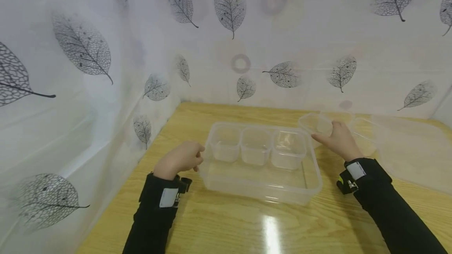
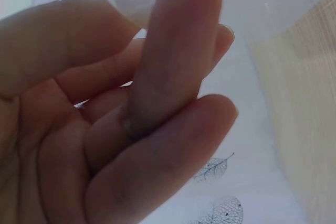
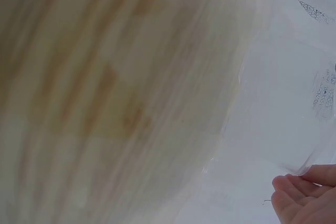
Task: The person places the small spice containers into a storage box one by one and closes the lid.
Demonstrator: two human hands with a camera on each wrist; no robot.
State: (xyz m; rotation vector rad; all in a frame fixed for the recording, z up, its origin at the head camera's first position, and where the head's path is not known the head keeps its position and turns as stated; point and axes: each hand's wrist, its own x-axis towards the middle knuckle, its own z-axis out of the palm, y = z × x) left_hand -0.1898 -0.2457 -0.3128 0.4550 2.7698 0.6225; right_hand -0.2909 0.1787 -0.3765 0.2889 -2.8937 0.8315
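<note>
A large clear plastic box point(image 1: 254, 191) stands on the wooden table, with three small clear tubs point(image 1: 256, 146) in a row along its far side. My left hand point(image 1: 181, 158) is at the box's left rim with its fingers bent; in the left wrist view the fingers point(image 2: 173, 51) partly hide the clear plastic. On the right, my right hand point(image 1: 337, 140) pinches the edge of another small clear tub point(image 1: 323, 124) behind the box's right corner. In the right wrist view, the thumb and fingers point(image 3: 302, 195) meet at that tub's rim.
More clear tubs point(image 1: 363, 134) stand beside the right hand. A large flat clear lid point(image 1: 413, 154) lies on the table at the right. Leaf-patterned sheeting point(image 1: 212, 69) hangs behind the table point(image 1: 219, 226) and along its left side.
</note>
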